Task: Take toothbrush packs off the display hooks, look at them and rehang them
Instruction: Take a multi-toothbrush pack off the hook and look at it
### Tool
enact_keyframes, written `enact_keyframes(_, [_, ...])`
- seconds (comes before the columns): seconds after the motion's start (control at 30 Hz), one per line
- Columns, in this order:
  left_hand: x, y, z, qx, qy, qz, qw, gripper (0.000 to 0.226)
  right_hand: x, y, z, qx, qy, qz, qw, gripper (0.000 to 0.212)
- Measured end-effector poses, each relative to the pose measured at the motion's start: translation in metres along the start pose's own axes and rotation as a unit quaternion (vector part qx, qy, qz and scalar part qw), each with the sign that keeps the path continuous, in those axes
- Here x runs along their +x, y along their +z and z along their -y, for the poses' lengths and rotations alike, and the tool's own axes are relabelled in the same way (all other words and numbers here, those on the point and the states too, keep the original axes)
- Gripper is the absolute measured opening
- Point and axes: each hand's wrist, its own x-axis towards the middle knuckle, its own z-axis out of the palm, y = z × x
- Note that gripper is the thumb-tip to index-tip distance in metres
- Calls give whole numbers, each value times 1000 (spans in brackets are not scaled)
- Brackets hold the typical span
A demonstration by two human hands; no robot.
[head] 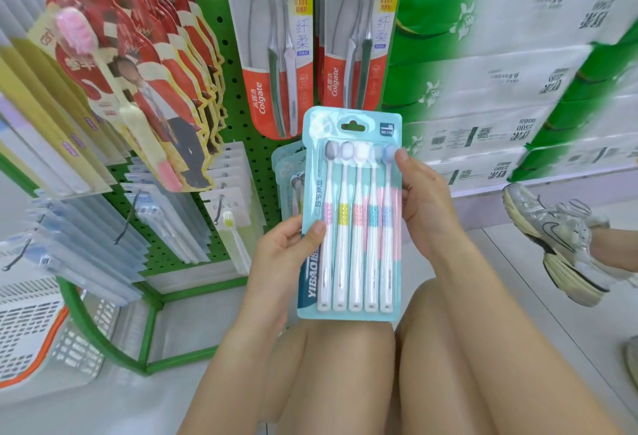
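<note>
In front of the green pegboard [238, 99], low near its bottom edge: teal five-brush pack [350, 213] held upright over bare knees, face toward the camera, clear of any hook. Left hand [276, 255] gripping the pack's lower left edge, thumb laid on the front, fingers hidden behind. Right hand [423, 199] holding the upper right edge, thumb tip pressed beside the brush heads, palm along the side. Both hands closed around the pack, neither spread wide.

Step in hand, by judgement: the looking-over. Next move likely the rehanging, calling for the slot at the pack's top to be lined up with the tip of the hook behind, where more teal packs [288, 172] hang, then slid back along it. That hook hidden by the held pack, so the aim would need the pack lifted or tilted first.

Counted left to right: red-and-yellow card packs [138, 65] in a fanned row at the board's upper left, too overlapped to count; clear sleeve packs [103, 227] below, uncountable likewise; two Colgate twin packs [276, 54] at the upper middle, two brushes each; one teal pack in hand with five brushes; at least two teal packs behind; stacked tissue cartons [500, 89] to the right; one shoe [556, 244] on the floor at the far right.
</note>
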Motion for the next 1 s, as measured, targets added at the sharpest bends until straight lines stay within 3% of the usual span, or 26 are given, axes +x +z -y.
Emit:
enact_keyframes(0.43, [-6, 3, 18, -17, -30, -67, 997, 20, -5, 7, -1, 2, 23, 18, 1000, 18])
enact_keyframes(0.63, [-9, 2, 15, 2, -19, -89, 996, 21, -13, 9, 5, -25, 5, 31, 999, 28])
enact_keyframes(0.73, [-14, 2, 14, 18, 5, -95, 995, 21, -12, 11, 2, -39, -21, 36, 998, 7])
enact_keyframes(0.9, [-19, 4, 13, 15, 29, -93, 995, 18, -8, 10, -5, -92, -100, -3, 991, 76])
enact_keyframes(0.93, [-20, 4, 11, 11, 27, -95, 995, 19, -8, 9, -5, -91, -123, 8, 988, 83])
enact_keyframes(1.0, [-20, 3, 10, 10, 26, -101, 994, 19, -9, 7, -4, -100, -139, 38, 984, 74])
